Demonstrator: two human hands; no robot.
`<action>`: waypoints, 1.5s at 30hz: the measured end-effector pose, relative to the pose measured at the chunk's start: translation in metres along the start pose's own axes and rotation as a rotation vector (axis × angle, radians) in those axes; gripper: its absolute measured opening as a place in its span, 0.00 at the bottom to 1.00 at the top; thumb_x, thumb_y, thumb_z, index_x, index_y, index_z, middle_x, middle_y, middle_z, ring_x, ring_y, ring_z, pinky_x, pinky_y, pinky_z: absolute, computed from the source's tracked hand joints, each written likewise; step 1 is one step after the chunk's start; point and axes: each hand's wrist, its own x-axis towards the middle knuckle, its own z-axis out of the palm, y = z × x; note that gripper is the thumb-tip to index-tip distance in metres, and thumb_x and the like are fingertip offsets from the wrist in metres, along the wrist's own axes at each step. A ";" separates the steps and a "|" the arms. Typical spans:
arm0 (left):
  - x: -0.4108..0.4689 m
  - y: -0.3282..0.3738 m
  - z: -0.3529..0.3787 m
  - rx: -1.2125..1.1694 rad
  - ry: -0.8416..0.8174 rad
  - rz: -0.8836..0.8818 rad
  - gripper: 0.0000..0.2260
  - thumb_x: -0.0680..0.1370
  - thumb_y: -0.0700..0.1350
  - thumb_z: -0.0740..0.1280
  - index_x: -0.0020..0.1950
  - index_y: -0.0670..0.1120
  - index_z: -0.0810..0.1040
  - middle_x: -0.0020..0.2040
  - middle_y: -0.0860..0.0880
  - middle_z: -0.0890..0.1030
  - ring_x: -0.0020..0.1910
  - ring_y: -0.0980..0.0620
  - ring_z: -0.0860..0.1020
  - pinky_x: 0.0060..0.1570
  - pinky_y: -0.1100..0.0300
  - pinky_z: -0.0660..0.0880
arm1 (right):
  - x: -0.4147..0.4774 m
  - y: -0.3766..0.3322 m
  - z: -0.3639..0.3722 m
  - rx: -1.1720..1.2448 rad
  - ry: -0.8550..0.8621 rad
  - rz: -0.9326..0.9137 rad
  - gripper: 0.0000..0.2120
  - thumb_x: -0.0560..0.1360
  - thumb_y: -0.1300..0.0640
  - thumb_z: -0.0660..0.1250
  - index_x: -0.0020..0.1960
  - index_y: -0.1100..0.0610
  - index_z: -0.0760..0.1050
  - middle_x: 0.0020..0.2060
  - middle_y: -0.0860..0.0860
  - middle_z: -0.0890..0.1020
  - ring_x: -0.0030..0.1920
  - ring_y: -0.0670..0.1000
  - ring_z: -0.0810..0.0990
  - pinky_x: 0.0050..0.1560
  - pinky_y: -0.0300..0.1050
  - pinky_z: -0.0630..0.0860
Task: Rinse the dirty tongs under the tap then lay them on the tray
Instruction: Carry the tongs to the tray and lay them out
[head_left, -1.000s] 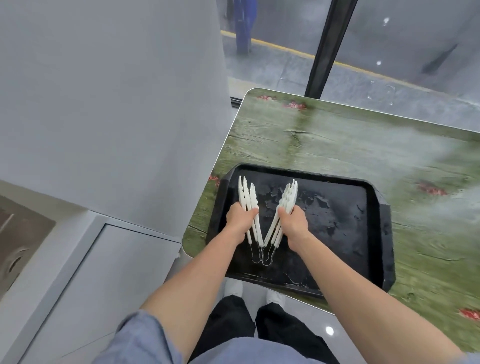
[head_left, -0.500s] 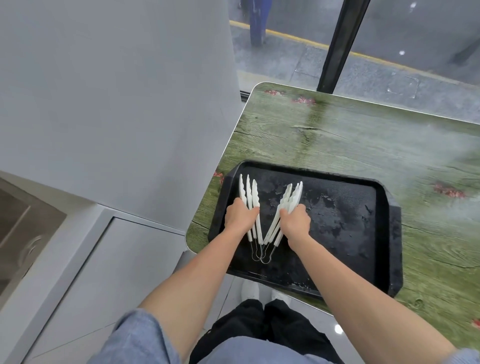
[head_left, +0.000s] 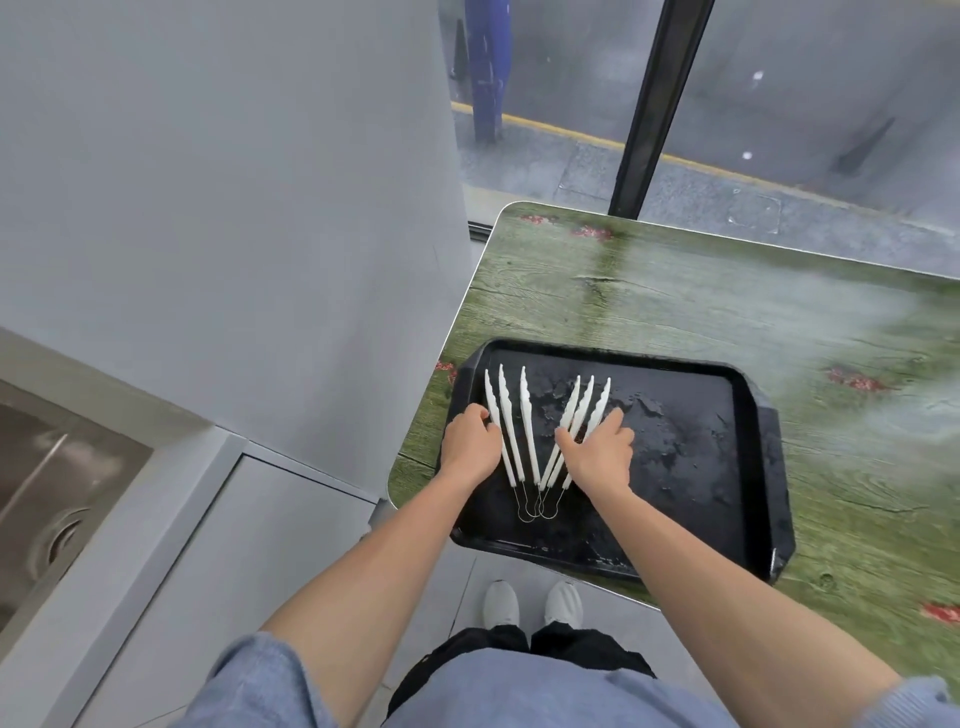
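Tongs (head_left: 530, 441) flat on black tray (head_left: 701, 467), in two white bunches that fan away from me and meet at their thin wire ends between my wrists. Three blades show in each bunch. How many pairs that makes I cannot tell, because the blades overlap.

My left hand (head_left: 470, 444) sits just outside the left bunch, back to the camera, fingers bent, fingertips touching the outermost blade. The thumb is hidden under the hand, so I cannot tell whether this hand pinches the blade or only touches it.

My right hand (head_left: 597, 452) lies on top of the right bunch, fingers spread and nearly straight, gripping nothing. It covers the middle stretch of those blades.

To the right of that hand the tray floor is wet and blotchy. The tray lies at the near left corner of a green wood-print table (head_left: 675, 291), whose right side runs out of frame. Well left of my left hand a steel sink (head_left: 62, 467) is cut off by the frame edge. Between my forearms, white shoes (head_left: 501, 605) show, partly hidden by dark trousers.
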 end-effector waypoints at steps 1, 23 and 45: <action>-0.002 0.000 0.000 0.018 0.017 0.016 0.16 0.80 0.42 0.57 0.68 0.43 0.70 0.58 0.44 0.78 0.55 0.45 0.77 0.54 0.53 0.75 | -0.003 -0.002 0.003 -0.011 -0.007 0.007 0.45 0.74 0.44 0.66 0.77 0.60 0.42 0.72 0.62 0.57 0.71 0.63 0.60 0.65 0.59 0.66; -0.030 -0.002 0.024 0.145 0.118 0.071 0.20 0.79 0.49 0.63 0.68 0.44 0.66 0.64 0.44 0.73 0.62 0.45 0.70 0.59 0.52 0.71 | -0.013 -0.023 0.024 0.026 0.051 0.079 0.48 0.70 0.54 0.72 0.76 0.65 0.43 0.73 0.62 0.56 0.72 0.62 0.57 0.68 0.56 0.62; -0.020 0.039 0.090 0.431 0.186 -0.083 0.43 0.71 0.55 0.72 0.76 0.47 0.48 0.63 0.39 0.71 0.57 0.42 0.70 0.54 0.51 0.71 | 0.009 0.059 -0.061 0.082 0.166 0.060 0.32 0.70 0.55 0.71 0.68 0.63 0.61 0.65 0.59 0.66 0.64 0.59 0.67 0.61 0.58 0.71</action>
